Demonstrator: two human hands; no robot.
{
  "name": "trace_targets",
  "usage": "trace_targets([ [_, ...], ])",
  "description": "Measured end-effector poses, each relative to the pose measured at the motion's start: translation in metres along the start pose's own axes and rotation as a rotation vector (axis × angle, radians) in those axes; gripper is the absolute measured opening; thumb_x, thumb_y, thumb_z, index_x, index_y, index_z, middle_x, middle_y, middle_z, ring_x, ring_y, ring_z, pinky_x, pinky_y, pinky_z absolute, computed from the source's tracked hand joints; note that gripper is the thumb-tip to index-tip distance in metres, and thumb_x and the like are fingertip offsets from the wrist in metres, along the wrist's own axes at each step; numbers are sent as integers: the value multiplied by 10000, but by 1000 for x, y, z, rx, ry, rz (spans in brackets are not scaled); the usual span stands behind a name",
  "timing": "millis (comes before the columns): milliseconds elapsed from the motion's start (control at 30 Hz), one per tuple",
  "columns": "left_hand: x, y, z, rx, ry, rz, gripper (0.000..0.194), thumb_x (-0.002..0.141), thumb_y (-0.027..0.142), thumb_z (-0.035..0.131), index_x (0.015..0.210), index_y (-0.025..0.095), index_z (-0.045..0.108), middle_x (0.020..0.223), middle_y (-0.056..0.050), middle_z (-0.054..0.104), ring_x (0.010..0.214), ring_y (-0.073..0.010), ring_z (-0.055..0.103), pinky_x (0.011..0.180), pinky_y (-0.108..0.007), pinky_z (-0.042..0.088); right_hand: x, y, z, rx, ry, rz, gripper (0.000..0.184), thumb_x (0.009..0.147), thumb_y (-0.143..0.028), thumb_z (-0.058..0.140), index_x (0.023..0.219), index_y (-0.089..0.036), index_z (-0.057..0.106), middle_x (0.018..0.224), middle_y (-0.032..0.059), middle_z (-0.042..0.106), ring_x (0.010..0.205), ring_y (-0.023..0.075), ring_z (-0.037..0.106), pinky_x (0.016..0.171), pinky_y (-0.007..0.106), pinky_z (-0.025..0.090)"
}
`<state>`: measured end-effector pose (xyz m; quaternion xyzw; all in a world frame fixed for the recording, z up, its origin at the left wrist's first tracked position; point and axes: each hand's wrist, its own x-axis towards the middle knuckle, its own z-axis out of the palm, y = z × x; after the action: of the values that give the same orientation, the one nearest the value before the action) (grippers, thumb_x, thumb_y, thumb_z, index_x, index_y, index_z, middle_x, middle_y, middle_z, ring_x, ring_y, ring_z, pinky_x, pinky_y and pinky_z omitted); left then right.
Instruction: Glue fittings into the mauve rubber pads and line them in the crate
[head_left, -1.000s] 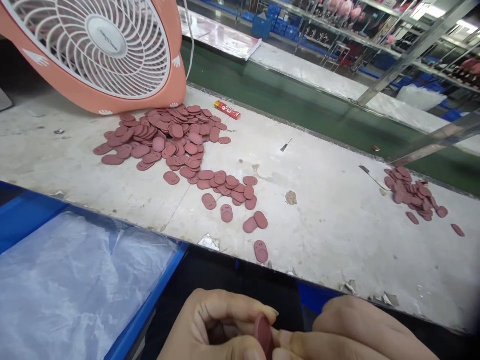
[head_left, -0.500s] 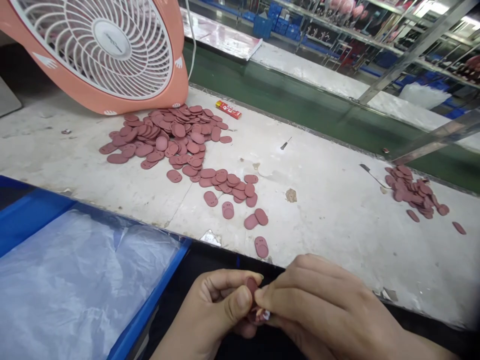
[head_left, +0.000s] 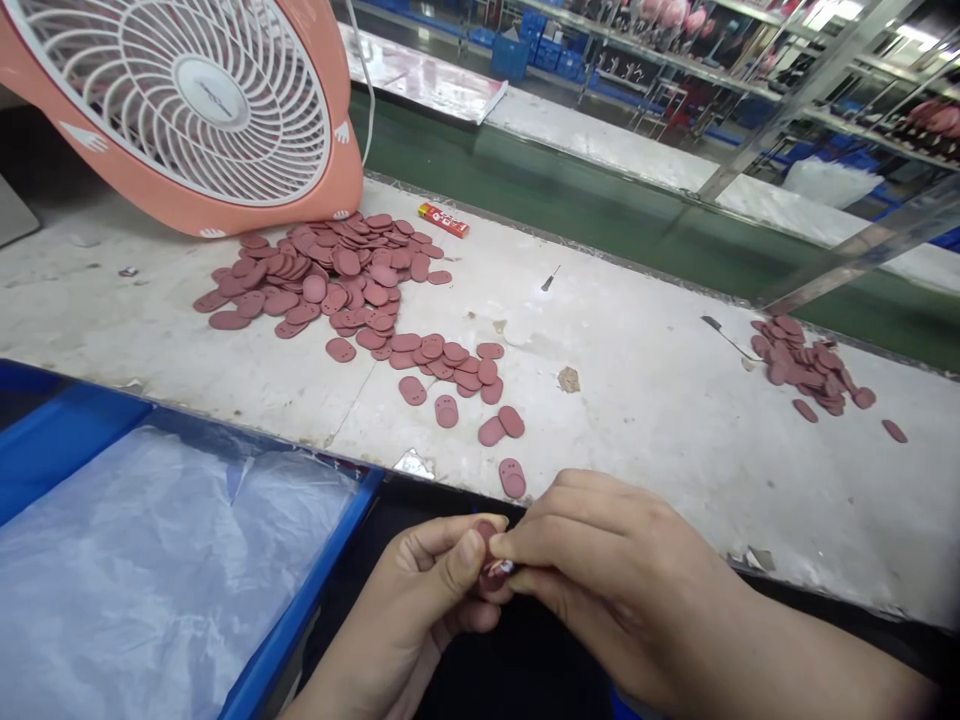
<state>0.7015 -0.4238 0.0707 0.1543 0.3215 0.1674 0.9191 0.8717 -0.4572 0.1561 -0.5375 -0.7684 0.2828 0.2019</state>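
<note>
Above the dark gap at the table's front edge, my left hand [head_left: 431, 590] is closed, its thumb and fingers pinching a small reddish-brown oval piece [head_left: 486, 532]. My right hand [head_left: 607, 570] meets it from the right, fingertips pressed together at the piece's edge. Between the hands a small shiny bit [head_left: 501, 568] shows; its kind is too small to tell, and my fingers partly hide it. Just beyond lies a loose oval piece [head_left: 512, 478] with small holes. A big heap of the same ovals [head_left: 330, 270] spreads toward my hands from the back left.
An orange fan [head_left: 214, 110] stands at the back left. Beside the heap lies a red-and-yellow packet [head_left: 444, 220]. A small thin-tipped tool [head_left: 550, 278] is mid-table. At right lies a smaller heap of ovals [head_left: 806, 365] near a metal post. A blue bin [head_left: 341, 560] with plastic lining sits front left.
Both hands sit slightly higher and further left in the picture, still together on the oval piece. The whole view has shifted a little; the heaps look unchanged.
</note>
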Motion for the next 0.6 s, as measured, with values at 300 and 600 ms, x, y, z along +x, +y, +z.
trace_targets([
  [300, 1, 3, 2, -34, 43, -16, 241, 728, 368, 805, 796, 141, 763, 680, 1, 619, 602, -49, 531, 531, -89, 478, 0, 2, 0, -20, -17, 6, 143, 920, -78, 529, 951, -135, 656, 805, 21, 637, 738, 131, 540, 701, 248, 439],
  [600, 2, 3, 0, -47, -1, -29, 222, 760, 359, 778, 722, 143, 748, 685, -1, 611, 614, -57, 544, 520, -104, 497, 3, 0, -6, -32, -84, 40, 144, 938, -104, 516, 989, -175, 631, 837, 0, 630, 767, 132, 535, 698, 252, 439],
])
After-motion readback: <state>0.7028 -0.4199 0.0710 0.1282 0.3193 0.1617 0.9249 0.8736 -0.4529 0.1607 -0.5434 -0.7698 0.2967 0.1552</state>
